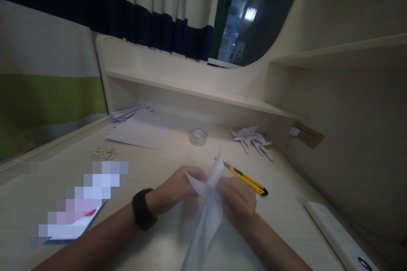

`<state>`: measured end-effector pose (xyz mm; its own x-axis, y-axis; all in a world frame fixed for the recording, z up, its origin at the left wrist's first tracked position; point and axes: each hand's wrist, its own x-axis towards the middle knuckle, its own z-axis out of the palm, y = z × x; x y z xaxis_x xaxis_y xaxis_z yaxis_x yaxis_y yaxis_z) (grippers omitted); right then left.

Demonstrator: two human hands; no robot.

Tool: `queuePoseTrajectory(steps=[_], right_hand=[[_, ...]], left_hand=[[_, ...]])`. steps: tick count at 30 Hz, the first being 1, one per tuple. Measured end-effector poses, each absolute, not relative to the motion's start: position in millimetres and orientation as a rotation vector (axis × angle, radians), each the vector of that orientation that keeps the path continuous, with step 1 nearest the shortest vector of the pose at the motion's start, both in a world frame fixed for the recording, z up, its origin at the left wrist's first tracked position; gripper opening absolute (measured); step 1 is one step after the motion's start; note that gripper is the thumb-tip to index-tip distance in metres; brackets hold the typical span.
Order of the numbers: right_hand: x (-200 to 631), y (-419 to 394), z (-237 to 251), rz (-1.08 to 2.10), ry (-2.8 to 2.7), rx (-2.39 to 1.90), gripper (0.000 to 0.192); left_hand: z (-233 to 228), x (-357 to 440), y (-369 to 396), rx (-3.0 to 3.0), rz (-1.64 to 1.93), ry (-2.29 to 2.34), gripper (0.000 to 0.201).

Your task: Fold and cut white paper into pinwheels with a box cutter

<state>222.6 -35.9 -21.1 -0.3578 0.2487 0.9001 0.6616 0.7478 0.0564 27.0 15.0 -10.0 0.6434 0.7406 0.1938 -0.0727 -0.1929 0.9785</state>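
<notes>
A white paper pinwheel [211, 198] with pointed blades is held up in front of me, slightly blurred, its rolled paper stick slanting down to the bottom edge. My left hand [178, 187], below a black wristband, is closed on the pinwheel's left side. From the right, my right hand [239, 198] grips it too. The blades hide many of my fingertips. Just beyond my right hand lies a yellow utility knife [246, 179] with its blade out, pointing to the upper left.
Clear tape [198, 137] sits mid-desk. Finished pinwheels [251, 136] lie at the back right. Paper sheets [140, 129] and rolled paper sticks [130, 112] are at the back left, small pale bits [103, 153] nearer. A partly blurred-out device [73, 228] lies left, a white bar [337, 233] right.
</notes>
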Motion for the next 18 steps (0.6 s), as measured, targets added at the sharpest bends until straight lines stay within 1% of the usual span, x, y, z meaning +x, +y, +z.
queuePoseTrajectory(steps=[4, 9, 15, 18], right_hand=[[222.2, -38.4, -15.6, -0.514, -1.960, -0.708, 0.029], [218.5, -40.4, -9.5, -0.439, -1.964, -0.737, 0.027], [214.1, -44.1, -1.1, -0.268, -1.850, -0.919, 0.022], [212.6, -41.7, 0.7, -0.081, -1.794, -1.038, 0.015]], left_hand=[[-15.2, 27.2, 14.4, 1.533, 0.751, 0.502, 0.015], [-13.6, 31.3, 7.2, 1.571, 0.809, 0.547, 0.015], [3.1, 31.1, 3.5, 1.613, 0.809, 0.604, 0.023], [5.5, 28.4, 3.0, 1.622, 0.811, 0.645, 0.023]])
